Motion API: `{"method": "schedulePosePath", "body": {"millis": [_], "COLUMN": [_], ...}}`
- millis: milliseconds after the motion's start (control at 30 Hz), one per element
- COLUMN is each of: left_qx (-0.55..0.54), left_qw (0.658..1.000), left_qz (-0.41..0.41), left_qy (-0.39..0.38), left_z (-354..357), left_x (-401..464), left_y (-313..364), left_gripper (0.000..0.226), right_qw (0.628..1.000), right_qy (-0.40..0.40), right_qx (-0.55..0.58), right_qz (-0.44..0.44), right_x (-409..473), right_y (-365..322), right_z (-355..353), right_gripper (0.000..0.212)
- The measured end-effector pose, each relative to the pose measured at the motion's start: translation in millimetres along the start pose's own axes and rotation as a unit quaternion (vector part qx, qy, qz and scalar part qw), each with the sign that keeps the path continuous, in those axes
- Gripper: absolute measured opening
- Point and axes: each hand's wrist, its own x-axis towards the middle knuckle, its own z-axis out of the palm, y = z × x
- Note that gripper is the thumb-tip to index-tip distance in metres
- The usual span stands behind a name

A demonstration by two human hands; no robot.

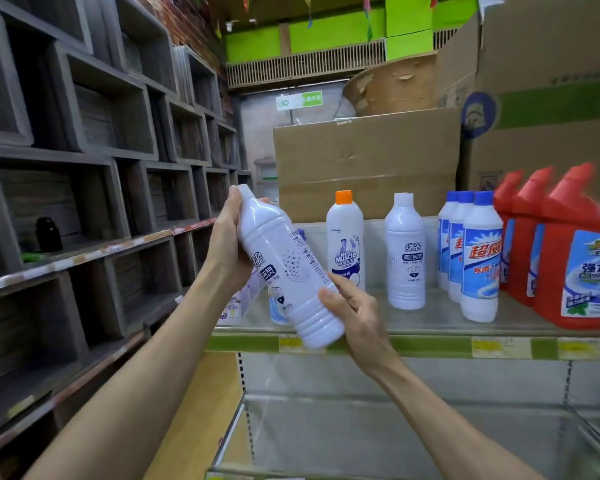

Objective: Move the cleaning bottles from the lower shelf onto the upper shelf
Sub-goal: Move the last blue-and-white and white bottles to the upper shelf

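White bottle (288, 268) tilted, held in front of upper shelf (430, 344): left hand (227, 251) wrapped round neck and shoulder, right hand (352, 313) gripping near base.

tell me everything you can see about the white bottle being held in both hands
The white bottle looks like glossy plastic, with a narrow neck, a white cap and a ribbed base. Its label carries blue print and fine text. It tilts with the cap up and to the left, in front of the upper shelf. The left hand grips its neck and shoulder; the right hand holds its lower end.
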Motion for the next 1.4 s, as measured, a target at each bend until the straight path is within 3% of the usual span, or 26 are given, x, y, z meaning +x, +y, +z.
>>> {"method": "schedulePosePath", "body": {"millis": [67, 133, 200, 267, 367, 500, 667, 800, 1067, 1267, 1400], "left_qx": [-0.032, -0.049, -0.058, -0.067, -0.063, -0.033, 0.054, 0.101, 0.155, 0.178, 0.202], "left_qw": [0.999, 0.998, 0.997, 0.995, 0.995, 0.994, 0.992, 0.988, 0.972, 0.962, 0.960], "left_qz": [-0.013, -0.018, -0.022, -0.030, -0.032, -0.031, 0.008, 0.046, 0.085, 0.171, 0.173], "left_qy": [-0.020, -0.034, -0.048, -0.067, -0.065, -0.099, -0.111, -0.108, -0.157, -0.120, -0.090], "left_z": [7, 11, 13, 18, 25, 38, 66, 96, 135, 141, 127], "left_x": [2, 6, 9, 9, 15, 25, 30, 31, 36, 39, 35], "left_y": [-2, -7, -13, -19, -26, -24, -29, -33, -53, -72, -94], "left_gripper": [0.058, 0.058, 0.053, 0.048, 0.048, 0.046, 0.051, 0.049, 0.032, 0.032, 0.029], "right_qw": [0.988, 0.966, 0.954, 0.951, 0.963, 0.988, 0.994, 0.970, 0.957, 0.944, 0.940], "right_qy": [-0.033, -0.065, -0.077, -0.071, -0.062, -0.039, -0.021, -0.005, 0.115, 0.147, 0.175], "right_qx": [0.122, 0.197, 0.224, 0.226, 0.190, 0.059, -0.090, -0.237, -0.266, -0.295, -0.291], "right_qz": [0.091, 0.154, 0.186, 0.198, 0.182, 0.140, 0.064, 0.054, 0.029, 0.036, 0.040], "right_x": [0, -3, -7, -6, -5, 1, 8, 10, 2, 13, 27], "right_y": [-1, -2, 4, 12, 15, 7, -21, -38, -44, -45, -39], "right_z": [-3, -6, -12, -20, -29, -49, -53, -52, -77, -107, -132], "right_gripper": [0.070, 0.061, 0.048, 0.050, 0.053, 0.050, 0.079, 0.050, 0.056, 0.055, 0.063]}}
